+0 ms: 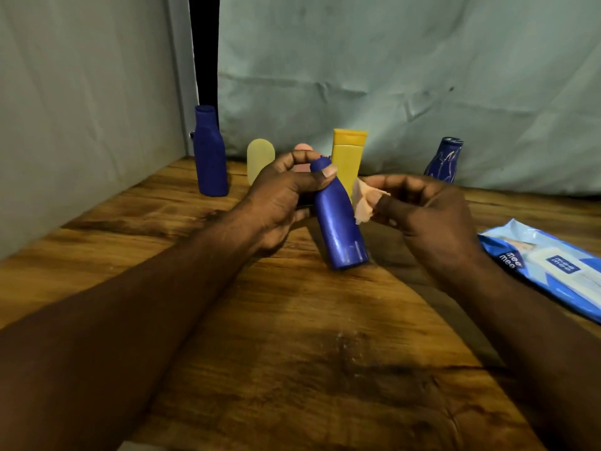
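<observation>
My left hand (279,196) grips a blue plastic bottle (340,222) by its neck and cap. The bottle is tilted, with its base near the wooden table (292,336). Just to its right, my right hand (429,216) pinches a crumpled pale wipe (366,203), which touches the bottle's upper side. Both forearms reach in from the bottom corners.
Along the back stand a tall blue bottle (210,151), a pale yellow container (260,159), a pink item (303,149) mostly hidden by my left hand, a yellow tube (348,157) and a small dark blue bottle (444,159). A blue wipes pack (549,268) lies at right. Cloth walls enclose the table.
</observation>
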